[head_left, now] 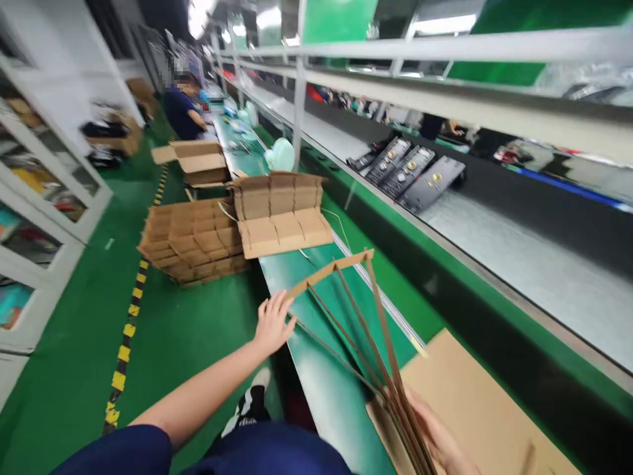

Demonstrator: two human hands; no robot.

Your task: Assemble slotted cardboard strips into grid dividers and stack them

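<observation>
A cardboard divider (368, 330) of thin slotted strips stands on the green bench, its strips fanning out from a bundle at the near end. My left hand (273, 323) pinches the left end of its far cross strip between thumb and fingers. Around the bundled near end my right hand (432, 425) is closed, its fingers partly hidden behind the strips. Under the right hand lies a flat cardboard sheet (459, 376). Farther along the bench, a folded stack of cardboard dividers (287, 211) leans open.
Assembled cardboard dividers (192, 237) hang out past the bench's left edge, with an open carton (200, 161) behind them. Black plates with brass-coloured parts (410, 168) rest on the conveyor (519, 264) at right. A seated person (182, 109) works farther down, near a pale green fan (281, 156).
</observation>
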